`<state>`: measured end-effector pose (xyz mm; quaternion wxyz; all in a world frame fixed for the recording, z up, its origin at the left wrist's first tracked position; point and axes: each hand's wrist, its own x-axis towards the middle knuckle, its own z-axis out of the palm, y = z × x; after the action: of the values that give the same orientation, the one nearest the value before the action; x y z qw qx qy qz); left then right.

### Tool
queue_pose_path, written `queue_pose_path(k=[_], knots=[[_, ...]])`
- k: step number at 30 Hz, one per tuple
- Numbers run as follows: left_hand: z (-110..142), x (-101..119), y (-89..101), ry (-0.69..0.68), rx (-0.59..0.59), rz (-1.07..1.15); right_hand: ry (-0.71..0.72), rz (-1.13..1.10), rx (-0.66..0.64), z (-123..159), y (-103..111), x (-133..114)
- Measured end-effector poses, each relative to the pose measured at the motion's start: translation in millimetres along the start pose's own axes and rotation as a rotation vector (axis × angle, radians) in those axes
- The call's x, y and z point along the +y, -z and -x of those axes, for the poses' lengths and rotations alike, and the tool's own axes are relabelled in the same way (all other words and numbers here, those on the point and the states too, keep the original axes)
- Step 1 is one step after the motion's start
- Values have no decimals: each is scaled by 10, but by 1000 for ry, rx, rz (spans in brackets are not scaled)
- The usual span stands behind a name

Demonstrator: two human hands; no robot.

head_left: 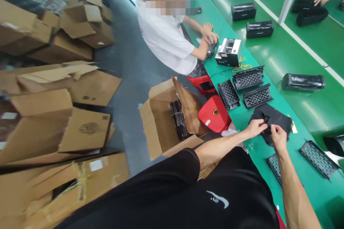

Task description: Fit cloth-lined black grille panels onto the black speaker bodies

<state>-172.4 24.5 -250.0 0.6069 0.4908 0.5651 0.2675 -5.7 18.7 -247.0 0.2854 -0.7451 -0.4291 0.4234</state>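
Over the green workbench, my left hand (257, 128) pinches a piece of thin black sheet material that looks like cloth. Beside it, my right hand (278, 137) has its fingers closed on the same piece. Under and around both hands lies more of the black cloth (278, 116), flat on the bench; how many layers there are I cannot tell. Just beyond it are slotted black panels (258, 96). Another such panel (274, 166) is partly hidden behind my right forearm, and one more panel (319, 159) lies to the right.
A co-worker in a white shirt (166, 39) sits at the bench by a white-and-black device (229, 52). Black cylindrical housings (303, 81) stand on the green conveyor (268, 57). A red stool (215, 114) and an open carton (158, 121) are at my left. Cartons (83, 128) line the floor.
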Motion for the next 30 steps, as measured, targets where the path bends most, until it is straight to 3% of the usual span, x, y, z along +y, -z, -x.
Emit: queue_pose_path(k=[4, 11, 14, 17, 19, 20, 22, 24, 25, 27, 30], knots=[[-88, -1, 134, 44, 33, -133, -43, -248, 161, 75, 274, 125], [-394, 51, 394, 179, 64, -506, -63, -619, 447, 457, 1390, 438], [-346, 212, 396, 209, 58, -638, -80, -720, 431, 718, 1702, 521], [-158, 432, 297, 155, 139, -751, -130, -852, 329, 953, 1808, 542], [-28, 566, 88, 35, 136, -677, -161, -928, 262, 1069, 1798, 532], [18, 616, -71, -6, 63, -554, -167, -952, 231, 1112, 1781, 524], [53, 667, -477, 54, -232, -155, -161, -984, 147, 1168, 1747, 514], [18, 652, -923, 268, -565, 236, -146, -991, 58, 1188, 1730, 535], [-13, 630, -1129, 355, -672, 379, -143, -987, 26, 1187, 1733, 564], [-73, 582, -1457, 429, -713, 557, -160, -983, -5, 1166, 1758, 667], [-118, 568, -1700, 310, -534, 565, -217, -963, 50, 1096, 1803, 903]])
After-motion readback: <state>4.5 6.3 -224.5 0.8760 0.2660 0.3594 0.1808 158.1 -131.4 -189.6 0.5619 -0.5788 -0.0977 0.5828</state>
